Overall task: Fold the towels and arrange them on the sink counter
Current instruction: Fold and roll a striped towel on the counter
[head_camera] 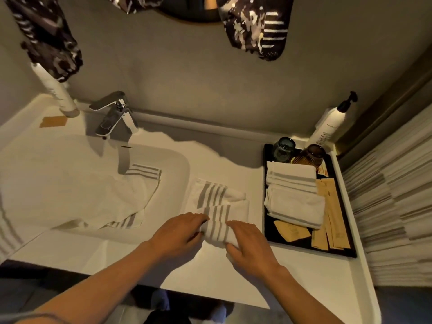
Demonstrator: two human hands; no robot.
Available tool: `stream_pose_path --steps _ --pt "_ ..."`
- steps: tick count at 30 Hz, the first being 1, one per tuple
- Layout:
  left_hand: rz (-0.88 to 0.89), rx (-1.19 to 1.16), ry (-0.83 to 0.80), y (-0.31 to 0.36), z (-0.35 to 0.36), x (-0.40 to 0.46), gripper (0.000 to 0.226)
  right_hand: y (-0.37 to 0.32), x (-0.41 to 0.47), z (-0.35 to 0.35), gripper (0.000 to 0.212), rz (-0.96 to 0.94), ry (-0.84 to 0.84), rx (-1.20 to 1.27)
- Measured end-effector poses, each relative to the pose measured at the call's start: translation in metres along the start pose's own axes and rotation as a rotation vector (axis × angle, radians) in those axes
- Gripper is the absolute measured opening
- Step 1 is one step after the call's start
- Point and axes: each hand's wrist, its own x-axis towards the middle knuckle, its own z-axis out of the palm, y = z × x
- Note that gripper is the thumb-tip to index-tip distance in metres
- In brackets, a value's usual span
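Both hands (182, 232) (250, 244) pinch the striped towel (217, 220), palms down.

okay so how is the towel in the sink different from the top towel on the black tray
The sink towel lies spread open and rumpled in the basin; the tray towel is folded into a neat rectangle. The sink towel covers far more area than the tray towel. Both are white with grey stripes.

Single head-worn view looked steeply down, close over the sink counter (145, 260); faucet (114, 115) at eleven o'clock.
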Motion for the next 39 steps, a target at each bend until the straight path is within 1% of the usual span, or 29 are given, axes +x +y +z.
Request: stream_pose_path --steps 2,3,5,7,9,11,12,14,17,19,21,22,24,25,26,27,29,30,33,34,35,37,38,39 --pt "-0.08 -0.07 -0.103 -0.004 -0.017 0.01 0.028 -0.002 0.007 -0.012 0.045 0.071 -0.039 0.12" --pt "-0.12 -0.131 -0.126 -0.007 -0.024 0.016 0.028 -0.002 0.011 -0.017 0.038 0.121 -0.044 0.198" --pt "-0.203 -0.258 -0.11 -0.011 -0.034 0.03 0.028 -0.003 0.02 -0.024 0.023 0.24 0.007 0.371" --pt "-0.313 -0.382 -0.06 -0.018 -0.038 0.044 0.025 -0.006 0.031 -0.028 0.017 0.378 0.096 0.542" --pt "-0.457 -0.497 0.01 -0.027 -0.038 0.058 0.026 -0.01 0.047 -0.029 0.024 0.521 0.185 0.636" --pt "-0.602 -0.587 0.104 -0.032 -0.033 0.071 0.031 -0.012 0.064 -0.025 0.037 0.618 0.251 0.58" --pt "-0.649 -0.585 0.15 -0.033 -0.03 0.077 0.032 -0.012 0.071 -0.022 0.042 0.643 0.273 0.51" --pt "-0.698 -0.55 0.236 -0.033 -0.021 0.088 0.033 -0.011 0.083 -0.016 0.05 0.661 0.301 0.347" --pt "-0.711 -0.457 0.365 -0.031 -0.012 0.097 0.031 -0.011 0.093 -0.01 0.053 0.7 0.292 0.193" --pt "-0.709 -0.321 0.404 -0.03 -0.003 0.101 0.029 -0.01 0.098 -0.006 0.055 0.743 0.273 0.117" --pt "-0.724 -0.21 0.426 -0.03 0.001 0.107 0.032 -0.011 0.103 -0.004 0.061 0.801 0.252 0.086" --pt "-0.732 -0.14 0.426 -0.03 0.0 0.109 0.037 -0.011 0.105 -0.005 0.067 0.848 0.227 0.103" --pt "-0.772 0.037 0.37 -0.032 -0.003 0.106 0.052 -0.013 0.105 -0.01 0.082 0.946 0.128 0.198" --pt "-0.814 0.08 0.325 -0.033 -0.006 0.101 0.062 -0.014 0.104 -0.014 0.089 0.98 0.077 0.29" --pt "-0.872 0.056 0.267 -0.033 -0.009 0.096 0.072 -0.014 0.102 -0.017 0.093 1.004 0.038 0.413" --pt "-0.928 -0.011 0.211 -0.031 -0.01 0.09 0.081 -0.013 0.099 -0.019 0.093 1.021 0.022 0.568" --pt "-1.017 -0.175 0.113 -0.026 -0.013 0.079 0.092 -0.012 0.1 -0.023 0.085 1.056 0.026 0.884" --pt "-1.045 -0.23 0.091 -0.023 -0.012 0.077 0.095 -0.009 0.101 -0.022 0.081 1.082 0.024 0.959" --pt "-1.079 -0.34 0.06 -0.024 -0.02 0.075 0.106 -0.005 0.112 -0.012 0.078 1.13 0.044 1.018" --pt "-1.099 -0.436 0.038 -0.028 -0.022 0.073 0.111 -0.005 0.116 -0.009 0.077 1.131 0.066 1.038" --pt "-1.116 -0.592 0.029 -0.035 -0.029 0.069 0.116 -0.008 0.123 -0.007 0.079 1.11 0.085 1.053" --pt "-1.113 -1.079 -0.007 -0.048 -0.041 0.059 0.117 -0.014 0.133 -0.008 0.079 1.022 0.125 1.051" --pt "-1.071 -1.308 -0.006 -0.064 -0.049 0.052 0.114 -0.023 0.146 -0.008 0.071 0.98 0.148 1.053" --pt "-1.005 -1.436 0.022 -0.075 -0.058 0.047 0.107 -0.03 0.157 -0.008 0.06 0.927 0.164 1.077"
